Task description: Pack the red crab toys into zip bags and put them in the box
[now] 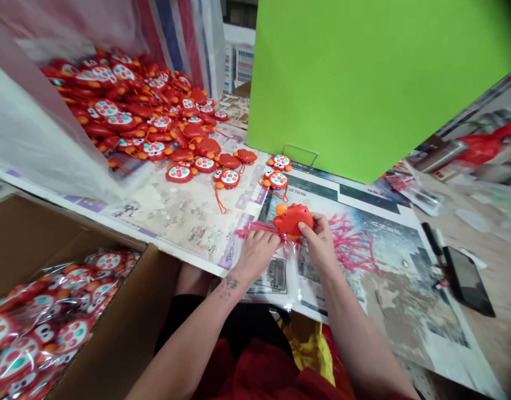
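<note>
1. The green board [364, 83] stands upright at the back of the table [176, 222]; a forearm knocking it could tip it, since only a thin wire foot shows at its base.
2. The cardboard box [155, 294] sits at the left, holding toys in clear wrapping.
3. The heap of red toys [155, 119] spills across the left rear; tugging a loose cord there could drag others along.
4. A clear bag [296, 272] lies flat below the hands; its thin film could slip or crease if an arm brushes it.
5. The right hand [322, 239] grips a red toy [292, 219], thumb across its plain back, above the bag. A loosened thumb could let the smooth shell drop.
6. The left hand [257, 250] rests just beside it, fingers curled; whether they pinch anything, I cannot tell.
7. Pink strands [355, 244] spread near the right wrist and could snag or tangle there.
</note>
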A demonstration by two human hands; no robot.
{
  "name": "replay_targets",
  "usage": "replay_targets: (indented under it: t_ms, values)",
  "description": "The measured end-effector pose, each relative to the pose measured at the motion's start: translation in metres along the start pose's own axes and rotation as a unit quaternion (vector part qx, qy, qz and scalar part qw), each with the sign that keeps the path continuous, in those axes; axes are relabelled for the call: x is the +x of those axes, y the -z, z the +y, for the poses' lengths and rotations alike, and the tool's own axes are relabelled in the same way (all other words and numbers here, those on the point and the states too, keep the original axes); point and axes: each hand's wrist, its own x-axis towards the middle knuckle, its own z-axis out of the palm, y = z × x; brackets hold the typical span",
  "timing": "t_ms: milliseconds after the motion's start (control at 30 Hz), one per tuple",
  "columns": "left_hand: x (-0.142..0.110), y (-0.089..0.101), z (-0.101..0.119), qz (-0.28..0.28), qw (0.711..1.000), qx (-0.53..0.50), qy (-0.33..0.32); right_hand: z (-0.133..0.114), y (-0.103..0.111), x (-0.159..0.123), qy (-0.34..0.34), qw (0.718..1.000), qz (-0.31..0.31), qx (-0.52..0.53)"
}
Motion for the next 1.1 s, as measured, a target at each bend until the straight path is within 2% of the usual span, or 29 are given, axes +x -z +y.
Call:
replay_targets:
  t_ms: [100,300,433,500,600,633,767,900,1000,1100]
  values:
    - [0.000,0.002,0.000,0.019,1.000,-0.005,-0.009,0.001,-0.004,-0.004,0.004,0.998,-0.050,-0.042]
    - [-0.002,0.003,-0.001,0.083,0.995,-0.032,0.044,0.000,-0.013,-0.009,0.035,0.981,-0.138,-0.133]
    - [-0.001,0.007,-0.001,0.113,0.988,-0.088,0.061,-0.002,-0.017,-0.006,0.079,0.949,-0.247,-0.181]
    - [0.000,0.009,-0.001,0.124,0.981,-0.133,0.069,-0.003,-0.015,-0.004,0.101,0.946,-0.218,-0.219]
    - [0.002,0.010,-0.004,0.120,0.969,-0.194,0.090,-0.004,-0.008,-0.002,0.095,0.945,-0.105,-0.294]
    - [0.003,0.010,-0.004,0.117,0.965,-0.213,0.095,-0.004,-0.005,-0.002,0.088,0.941,-0.089,-0.313]
    - [0.004,0.009,-0.007,0.113,0.950,-0.270,0.107,-0.004,0.000,-0.006,0.084,0.921,-0.100,-0.367]
    - [0.003,0.008,-0.008,0.109,0.942,-0.293,0.120,-0.008,0.000,-0.007,0.088,0.880,-0.050,-0.465]
    - [0.002,0.008,-0.007,0.100,0.943,-0.292,0.127,-0.010,0.000,-0.007,0.054,0.885,-0.102,-0.451]
    - [0.002,0.006,-0.009,0.093,0.945,-0.286,0.127,-0.008,-0.004,-0.007,0.062,0.902,-0.163,-0.395]
